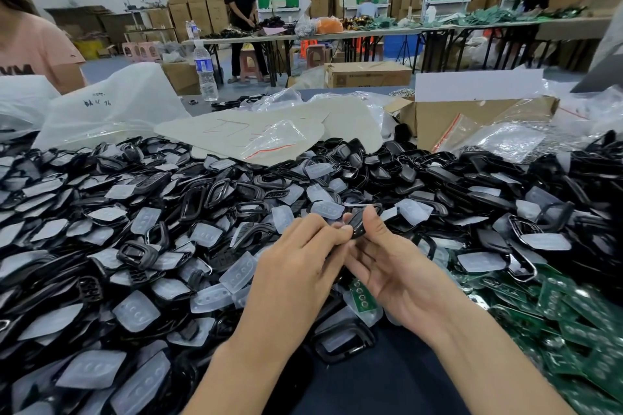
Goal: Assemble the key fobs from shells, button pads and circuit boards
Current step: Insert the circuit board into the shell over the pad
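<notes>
Observed: a glossy black plastic key fob shell [358,225] is held above the heap, pinched between both hands at the centre of the view. The right hand [394,266] lies palm-up beneath it, thumb pressed along the shell's far edge and fingers closed under it. The left hand [296,266] comes in from the other side, fingertips [340,229] closed and touching the shell's near-left end.

Orientation: the shell's long axis runs diagonally, upper right to lower left (its inner face cannot be made out).

Supplies: translucent white rubber button pads [237,271] lie mixed among loose shells, nearest the left hand. Green printed circuit boards [566,313] are heaped to the right, nearer the right hand; one board [360,295] lies directly under the hands.

Judgement: whichever part comes next, the right hand should carry the shell while the left fetches or seats it.
</notes>
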Demonstrator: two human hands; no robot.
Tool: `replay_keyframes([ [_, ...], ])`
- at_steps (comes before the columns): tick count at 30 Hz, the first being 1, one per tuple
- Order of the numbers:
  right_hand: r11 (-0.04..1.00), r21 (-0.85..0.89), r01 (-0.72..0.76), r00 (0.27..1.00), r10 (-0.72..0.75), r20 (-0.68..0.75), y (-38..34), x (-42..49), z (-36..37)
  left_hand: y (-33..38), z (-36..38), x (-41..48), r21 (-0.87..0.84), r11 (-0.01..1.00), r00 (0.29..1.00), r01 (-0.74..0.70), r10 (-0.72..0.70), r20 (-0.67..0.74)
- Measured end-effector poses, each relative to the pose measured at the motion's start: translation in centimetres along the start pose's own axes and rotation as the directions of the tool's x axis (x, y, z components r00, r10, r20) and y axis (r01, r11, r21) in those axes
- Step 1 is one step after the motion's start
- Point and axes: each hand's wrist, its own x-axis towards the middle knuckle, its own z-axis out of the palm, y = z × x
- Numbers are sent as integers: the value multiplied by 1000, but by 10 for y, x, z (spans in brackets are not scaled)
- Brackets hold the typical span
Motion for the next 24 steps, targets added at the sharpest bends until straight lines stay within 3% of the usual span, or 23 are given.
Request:
replay_keyframes([
  [5, 1000, -16, 16, 1000, -16, -5, -1, 0, 0, -2, 4, -1, 44, 999, 1000, -13, 14, -24],
  [8, 998, -47, 47, 999, -47, 6, -2, 0, -1, 4, 4, 1, -120, 979, 986, 167, -166, 14],
  [10, 994, -68, 82, 997, -81, 22, -4, 0, -2, 9, 1, 3, -342, 849, 914, 402, -392, 100],
  [12, 983, -120, 140, 990, -136, 46, -6, 1, -3, 11, -1, 7, -503, 647, 809, 573, -545, 221],
  [17, 914, -296, 278, 958, -240, 160, -7, 1, -4, 13, -2, 13, -693, 124, 618, 710, -580, 531],
  [21, 881, -364, 303, 950, -248, 191, -7, 0, -6, 10, -5, 14, -692, -65, 573, 719, -507, 644],
  [24, 893, -331, 306, 939, -225, 260, -10, -2, -6, 10, -6, 15, -711, -106, 584, 696, -492, 645],
])
